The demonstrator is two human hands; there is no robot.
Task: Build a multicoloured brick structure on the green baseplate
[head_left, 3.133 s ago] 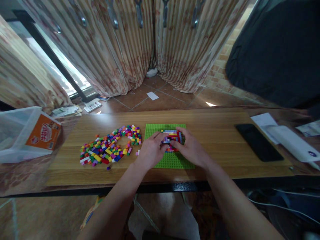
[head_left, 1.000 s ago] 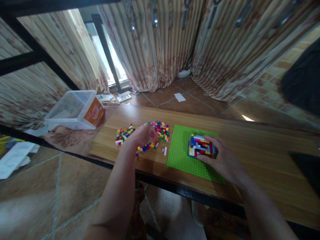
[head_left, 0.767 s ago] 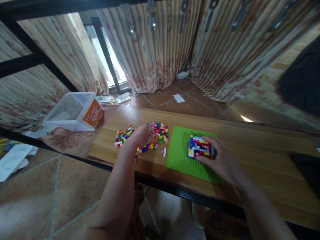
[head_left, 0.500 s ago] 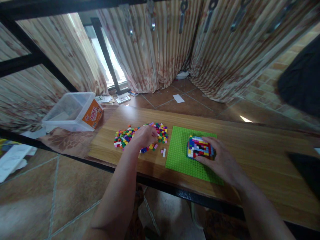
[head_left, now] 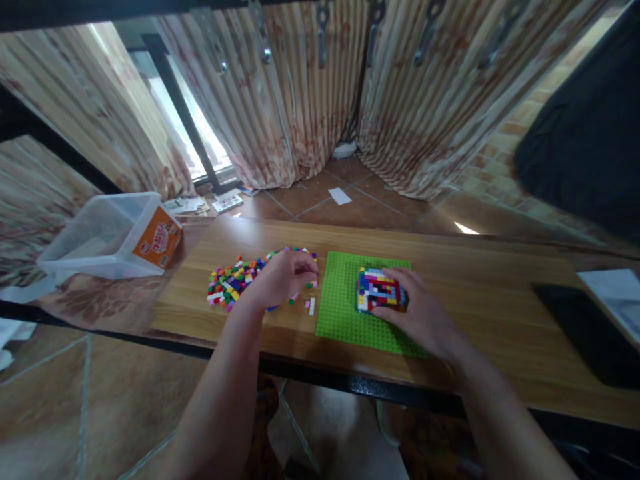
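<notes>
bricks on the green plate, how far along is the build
Done: a small multicoloured block stands on the green baseplate, steadied by the right hand. In hand: the left hand picks among the loose bricks. Left: most of that pile, and most studs bare.

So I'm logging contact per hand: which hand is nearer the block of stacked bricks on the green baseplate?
Right. The right hand rests against the brick block on the baseplate; the left hand is over the loose brick pile, off the plate.
</notes>
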